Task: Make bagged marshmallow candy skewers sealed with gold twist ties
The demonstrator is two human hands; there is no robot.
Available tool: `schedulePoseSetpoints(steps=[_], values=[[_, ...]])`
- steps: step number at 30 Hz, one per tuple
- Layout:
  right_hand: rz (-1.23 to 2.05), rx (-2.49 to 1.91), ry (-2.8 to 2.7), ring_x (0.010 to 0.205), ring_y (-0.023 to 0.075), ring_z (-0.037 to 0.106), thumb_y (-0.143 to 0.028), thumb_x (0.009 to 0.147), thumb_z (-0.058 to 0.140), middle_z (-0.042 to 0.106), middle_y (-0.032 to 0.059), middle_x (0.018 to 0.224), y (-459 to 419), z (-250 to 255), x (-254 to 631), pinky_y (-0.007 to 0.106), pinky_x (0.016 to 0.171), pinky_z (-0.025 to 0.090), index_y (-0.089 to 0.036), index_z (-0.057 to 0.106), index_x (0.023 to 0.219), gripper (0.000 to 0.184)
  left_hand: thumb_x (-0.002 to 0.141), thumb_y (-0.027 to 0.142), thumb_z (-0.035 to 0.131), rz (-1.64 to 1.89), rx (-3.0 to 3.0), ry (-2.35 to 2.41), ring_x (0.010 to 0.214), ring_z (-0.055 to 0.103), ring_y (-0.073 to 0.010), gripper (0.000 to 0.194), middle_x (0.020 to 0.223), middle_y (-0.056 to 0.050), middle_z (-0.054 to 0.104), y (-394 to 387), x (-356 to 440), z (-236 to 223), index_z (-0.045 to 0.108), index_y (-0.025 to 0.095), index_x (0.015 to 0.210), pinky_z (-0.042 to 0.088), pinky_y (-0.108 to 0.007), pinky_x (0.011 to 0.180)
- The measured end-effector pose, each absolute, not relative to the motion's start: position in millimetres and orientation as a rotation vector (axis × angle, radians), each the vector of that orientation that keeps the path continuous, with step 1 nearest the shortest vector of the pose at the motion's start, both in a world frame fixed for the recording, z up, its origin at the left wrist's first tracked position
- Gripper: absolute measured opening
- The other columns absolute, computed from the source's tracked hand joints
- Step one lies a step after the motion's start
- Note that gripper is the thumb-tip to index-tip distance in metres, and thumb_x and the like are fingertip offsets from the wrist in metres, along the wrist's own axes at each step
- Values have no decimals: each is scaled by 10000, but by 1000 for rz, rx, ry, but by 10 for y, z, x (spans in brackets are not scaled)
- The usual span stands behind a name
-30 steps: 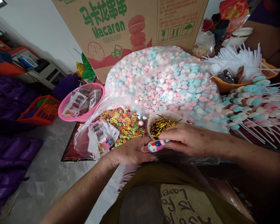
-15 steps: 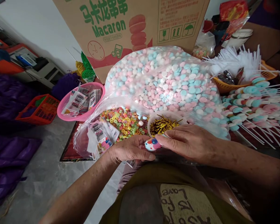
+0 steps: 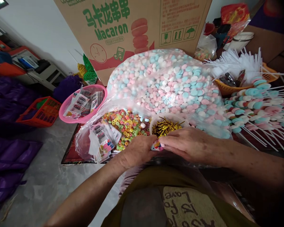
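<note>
Between my two hands is a small printed plastic packet (image 3: pixel 156 146), white with coloured spots, mostly covered by fingers. My left hand (image 3: pixel 139 151) is closed on its left end, and my right hand (image 3: pixel 182 145) pinches its right end. Just beyond the hands stands a clear round tub (image 3: pixel 152 121) of gold twist ties (image 3: pixel 165 126). Left of it lie colourful ring-shaped candies (image 3: pixel 125 126) on clear plastic, with a stack of flat printed packets (image 3: pixel 101 138) beside them. Behind sits a big clear bag of pink, white and blue round candies (image 3: pixel 165 85).
A Macaron carton (image 3: pixel 113 53) stands at the back. A pink basket (image 3: pixel 85 119) of packets is on the left, an orange basket (image 3: pixel 227 90) with white sticks (image 3: pixel 239 63) on the right. Finished candy skewers (image 3: pixel 255 107) are piled at the right edge.
The hands have come closer together around the packet, and the fingers now cover more of it. My left hand has turned over it. The surrounding things have stayed in place.
</note>
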State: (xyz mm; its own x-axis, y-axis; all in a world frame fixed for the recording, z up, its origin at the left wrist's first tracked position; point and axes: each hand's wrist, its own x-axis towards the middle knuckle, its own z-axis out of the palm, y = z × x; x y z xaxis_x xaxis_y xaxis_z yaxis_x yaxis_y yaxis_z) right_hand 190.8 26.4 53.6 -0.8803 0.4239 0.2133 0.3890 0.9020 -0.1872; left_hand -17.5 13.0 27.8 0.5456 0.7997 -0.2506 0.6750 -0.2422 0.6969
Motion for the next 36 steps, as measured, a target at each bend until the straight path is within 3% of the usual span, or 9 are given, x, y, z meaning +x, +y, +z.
schedulePoseSetpoints(steps=[3,5,8,14,19,25,30,33,36], values=[[101,-726,-2771,740,193,577,-269,891,476,667,75,868,302,576,1993,285,588,366,-136,541,1138,288,791,450,629,236,2038,1277,823,610,-199,350,897,-22,679,125,-192,276,645,203,1038,423,-257,699],[-2,-779,-2767,669,197,552,-217,880,435,647,62,762,324,602,2093,296,566,331,-175,594,978,192,791,478,628,270,1977,1227,771,602,-166,361,861,2,676,122,-237,296,648,201,1022,414,-229,660],[97,-756,-2842,520,162,464,-145,837,407,560,29,586,337,596,2225,294,506,241,-205,579,738,208,770,487,650,276,1986,1257,714,584,-143,359,788,19,661,115,-289,323,652,185,964,391,-211,611],[415,-779,-2866,535,147,442,-171,862,408,567,26,614,329,489,2216,284,516,210,-199,581,739,214,782,470,625,174,2222,1429,793,627,-183,323,891,-8,692,100,-222,343,630,221,987,401,-244,651],[463,-870,-2955,555,150,455,-142,845,408,584,42,630,302,505,2010,291,530,189,-174,589,744,210,781,557,599,14,2250,1428,815,643,-204,397,891,-23,703,118,-96,334,620,213,977,414,-251,651],[449,-892,-3013,562,155,487,-132,780,513,626,56,643,294,429,1821,295,527,164,-157,613,747,108,749,478,667,-9,2178,1298,851,633,-236,358,886,-50,698,187,-25,299,653,180,948,442,-294,721],[255,-746,-2890,545,141,459,-93,779,473,609,29,630,388,322,1948,298,532,180,-168,580,702,152,827,493,581,233,1611,936,915,603,-178,461,1058,-63,658,375,-377,399,588,190,1174,456,-274,774],[116,-595,-2833,602,149,460,-94,823,441,601,15,660,415,370,2010,307,587,231,-178,568,707,191,842,545,538,147,1378,891,712,592,-130,453,866,-48,664,405,-502,354,648,156,1048,449,-236,646],[-8,-527,-2789,634,159,441,-96,861,418,564,0,639,410,460,2024,324,649,240,-191,576,732,225,743,598,629,181,1110,837,560,555,-109,505,727,-50,646,319,-434,216,674,115,884,395,-214,501]])
